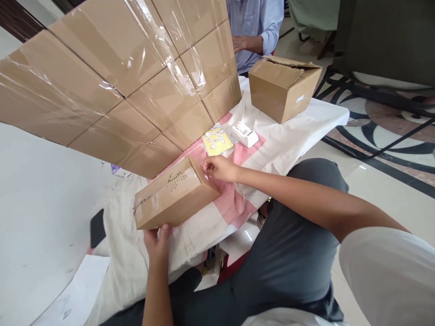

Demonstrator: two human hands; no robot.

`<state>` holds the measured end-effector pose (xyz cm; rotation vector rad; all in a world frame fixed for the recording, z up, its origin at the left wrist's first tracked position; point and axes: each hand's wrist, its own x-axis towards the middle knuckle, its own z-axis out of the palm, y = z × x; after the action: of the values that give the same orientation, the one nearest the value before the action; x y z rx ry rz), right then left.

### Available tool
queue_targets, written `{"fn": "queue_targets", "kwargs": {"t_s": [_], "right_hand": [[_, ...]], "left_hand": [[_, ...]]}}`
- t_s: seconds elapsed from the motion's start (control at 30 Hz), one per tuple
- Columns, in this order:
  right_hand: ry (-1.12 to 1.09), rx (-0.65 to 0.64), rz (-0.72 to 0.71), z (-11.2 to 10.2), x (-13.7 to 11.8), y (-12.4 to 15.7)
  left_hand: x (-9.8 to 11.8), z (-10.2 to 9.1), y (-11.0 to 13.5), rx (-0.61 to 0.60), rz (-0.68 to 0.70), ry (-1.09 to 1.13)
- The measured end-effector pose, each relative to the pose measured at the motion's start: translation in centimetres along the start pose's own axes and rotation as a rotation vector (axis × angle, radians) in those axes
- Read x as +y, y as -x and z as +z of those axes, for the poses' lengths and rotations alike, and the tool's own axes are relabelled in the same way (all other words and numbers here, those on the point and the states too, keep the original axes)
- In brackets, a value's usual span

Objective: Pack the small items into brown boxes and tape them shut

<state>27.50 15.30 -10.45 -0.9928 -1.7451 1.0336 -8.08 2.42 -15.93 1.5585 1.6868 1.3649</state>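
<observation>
A long, closed cardboard box (173, 194) lies on a white and pink cloth (238, 203) in front of me. My left hand (157, 242) grips its near end, thumb over the edge. My right hand (219, 168) is closed at the box's far top corner, fingertips pinched on the edge there. What it pinches is too small to make out. The box top carries faint printing and a taped seam.
A big bundle of plastic-wrapped cartons (129, 77) looms at the upper left. A yellow sheet (216, 139) and a white tape dispenser (244, 134) lie beyond the box. An open carton (282, 88) stands further back, beside a seated person in a blue shirt (254, 27). A dark phone (97, 227) lies left.
</observation>
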Motion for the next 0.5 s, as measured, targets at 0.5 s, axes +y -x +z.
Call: {"fn": "queue_targets", "kwargs": {"t_s": [0.5], "right_hand": [[-0.016,0.012,-0.065,0.2,-1.2,1.6]], "left_hand": [[0.2,0.1,-0.1,0.004,-0.020,0.031]]}}
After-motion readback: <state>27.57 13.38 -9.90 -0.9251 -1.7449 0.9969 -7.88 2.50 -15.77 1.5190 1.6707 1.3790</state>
